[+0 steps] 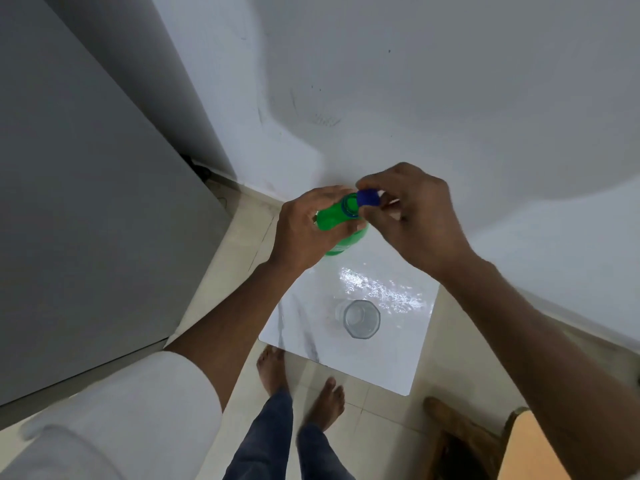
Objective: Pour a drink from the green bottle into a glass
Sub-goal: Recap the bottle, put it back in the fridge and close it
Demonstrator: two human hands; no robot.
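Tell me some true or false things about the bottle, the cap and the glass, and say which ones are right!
1. The left hand holds the green bottle. True.
2. The blue cap is screwed tight on the bottle. False: the right hand pinches the cap beside the open mouth.
3. The glass is full of green drink. False: it looks empty and clear.
4. The glass stands on the white table. True.
5. The bottle is tipped over the glass, pouring. False: the bottle is apart from the glass, and nothing is pouring.
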